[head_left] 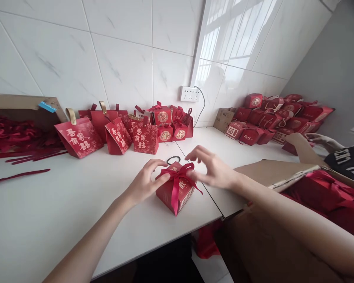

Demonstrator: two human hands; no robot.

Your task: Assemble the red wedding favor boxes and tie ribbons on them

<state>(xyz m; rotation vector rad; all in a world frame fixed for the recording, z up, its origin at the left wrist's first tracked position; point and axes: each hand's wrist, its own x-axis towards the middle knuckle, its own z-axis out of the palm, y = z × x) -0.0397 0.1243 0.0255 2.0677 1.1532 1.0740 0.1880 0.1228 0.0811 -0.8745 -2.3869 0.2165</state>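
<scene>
A red gift box (165,192) with pale lettering stands near the table's front edge, tied with a crimson ribbon bow (176,184). The bow's tails hang over the front and right side. At its left loop is my left hand (146,182), thumb and fingers closed around the ribbon. My right hand (211,167) is at the other side, its fingers bent and apart. Its thumb is blurred beside the right loop, and whether it touches cannot be told. Just behind the box lies a thin black ring (173,159).
Red gift bags (79,137) and small boxes (165,134) line the wall. Left is a carton (23,101) of ribbons, with loose strips (20,176) before it. An open carton (261,171) stands at right. Beyond it, another person's hands (297,143) are near piled boxes (265,118).
</scene>
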